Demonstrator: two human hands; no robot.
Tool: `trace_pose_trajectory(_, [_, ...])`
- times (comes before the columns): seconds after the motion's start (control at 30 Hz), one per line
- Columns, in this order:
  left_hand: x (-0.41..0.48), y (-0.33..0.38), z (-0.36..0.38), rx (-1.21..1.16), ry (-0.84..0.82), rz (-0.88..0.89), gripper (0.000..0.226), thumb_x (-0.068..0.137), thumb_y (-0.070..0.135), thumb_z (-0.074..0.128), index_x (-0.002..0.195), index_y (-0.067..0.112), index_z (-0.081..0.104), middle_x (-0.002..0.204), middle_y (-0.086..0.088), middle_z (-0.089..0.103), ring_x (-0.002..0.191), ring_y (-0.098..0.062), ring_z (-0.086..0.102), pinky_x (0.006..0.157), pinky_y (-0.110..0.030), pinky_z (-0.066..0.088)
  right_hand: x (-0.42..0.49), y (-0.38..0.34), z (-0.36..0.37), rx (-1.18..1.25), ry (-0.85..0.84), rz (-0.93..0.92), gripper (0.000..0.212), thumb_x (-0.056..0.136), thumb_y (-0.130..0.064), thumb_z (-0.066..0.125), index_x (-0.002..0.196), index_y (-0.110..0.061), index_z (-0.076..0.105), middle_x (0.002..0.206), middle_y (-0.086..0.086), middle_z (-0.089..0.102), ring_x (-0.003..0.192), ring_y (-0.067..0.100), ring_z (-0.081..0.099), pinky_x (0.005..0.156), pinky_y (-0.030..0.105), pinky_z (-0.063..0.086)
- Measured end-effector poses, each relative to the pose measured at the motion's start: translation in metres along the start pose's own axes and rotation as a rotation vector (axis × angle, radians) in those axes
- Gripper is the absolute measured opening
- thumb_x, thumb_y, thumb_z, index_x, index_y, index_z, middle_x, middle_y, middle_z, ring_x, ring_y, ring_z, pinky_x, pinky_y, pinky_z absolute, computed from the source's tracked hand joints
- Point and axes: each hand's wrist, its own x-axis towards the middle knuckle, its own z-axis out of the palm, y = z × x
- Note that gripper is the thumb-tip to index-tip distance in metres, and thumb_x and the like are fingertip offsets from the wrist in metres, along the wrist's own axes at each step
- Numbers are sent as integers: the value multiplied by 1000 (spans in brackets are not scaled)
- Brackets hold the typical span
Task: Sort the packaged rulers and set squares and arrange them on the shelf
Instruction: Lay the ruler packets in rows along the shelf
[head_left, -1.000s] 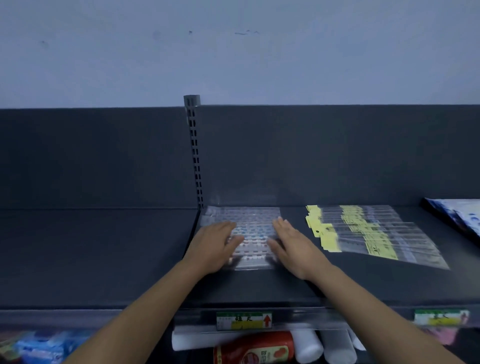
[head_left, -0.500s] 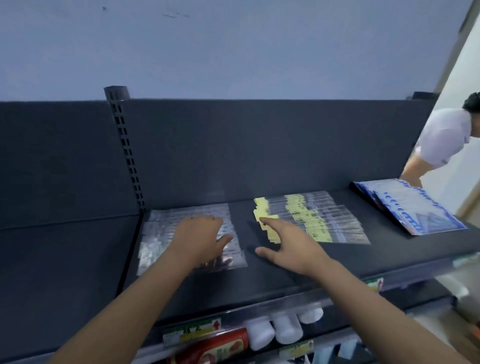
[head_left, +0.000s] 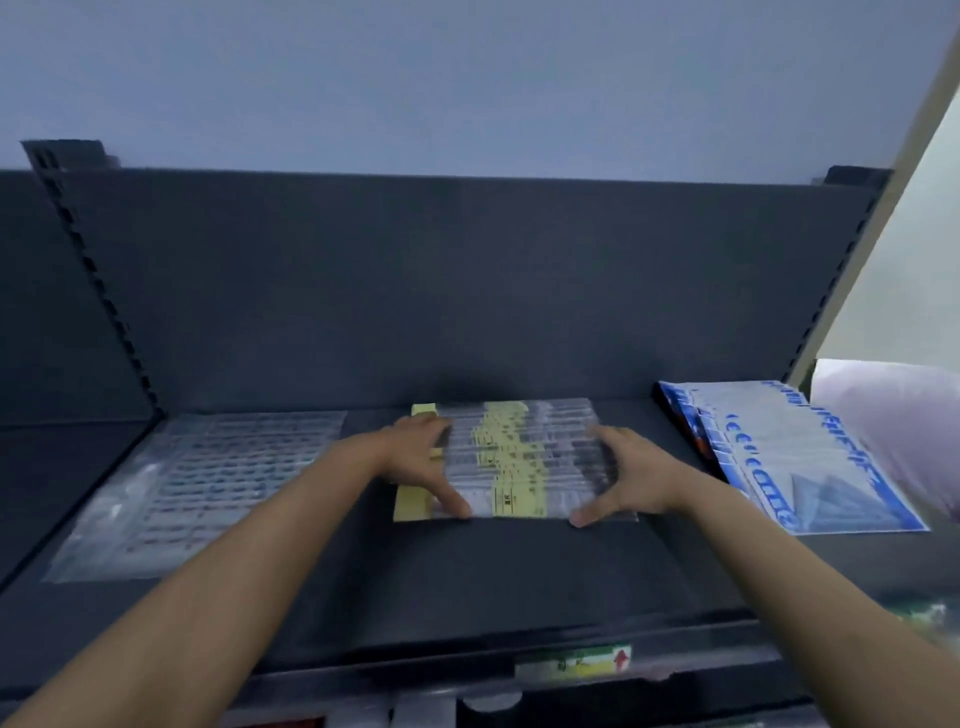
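Observation:
A pile of clear ruler packets with yellow labels (head_left: 511, 457) lies in the middle of the dark shelf (head_left: 467, 577). My left hand (head_left: 421, 462) rests on the pile's left end, fingers spread and thumb at the front edge. My right hand (head_left: 623, 475) presses against the pile's right end, thumb at the front corner. A second pile of clear packets with small blue and red marks (head_left: 208, 478) lies flat at the shelf's left. Blue and white set-square packets (head_left: 789, 457) lie at the right.
The shelf's back panel (head_left: 441, 291) rises behind the piles, with slotted uprights at both sides. A price label (head_left: 576, 662) sits on the front rail. Something pale and blurred (head_left: 893, 431) shows past the right end.
My view has swung right. My left hand has left the left-hand pile and both hands have come to the two ends of the yellow-labelled pile, which now looks squarer.

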Motion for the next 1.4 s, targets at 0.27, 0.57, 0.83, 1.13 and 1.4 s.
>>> trace_pose_trajectory(0.27, [36,0,-18,17,-86,-106,152,38,70,84,153,25,-5,157,12,2,147,-18,5,120,-38,16,66,1,-24,-166,-149,-96,154,38,-66,84,147,-31,-19,157,-6,-18,145,15,-13,117,47,-1])
trace_pose_trajectory(0.57, [49,1,-29,-72,-18,-87,73,46,54,89,104,29,52,108,13,55,96,-9,54,86,-33,51,97,-6,-31,-261,-126,-181,112,46,-66,80,139,-28,33,134,-7,35,128,18,31,111,34,19])
trace_pose_trajectory(0.83, [42,6,-23,-168,35,-59,58,51,44,90,93,22,56,99,8,61,90,-12,59,75,-30,48,95,-10,-35,-126,-188,-148,68,49,-48,87,101,-29,47,105,-10,53,96,11,51,81,28,39])
trace_pose_trajectory(1.13, [4,-14,23,-663,400,19,39,48,28,94,75,15,68,74,-3,69,71,-16,63,68,-30,47,53,24,-26,350,29,-169,44,58,-7,86,95,-17,65,93,1,67,80,12,61,70,21,48])
trace_pose_trajectory(1.4, [2,21,52,-1105,676,-50,49,50,-14,86,89,10,69,84,-4,71,78,-16,65,76,-28,54,34,12,25,908,401,2,43,61,14,67,91,-16,62,104,10,58,83,18,58,56,22,48])
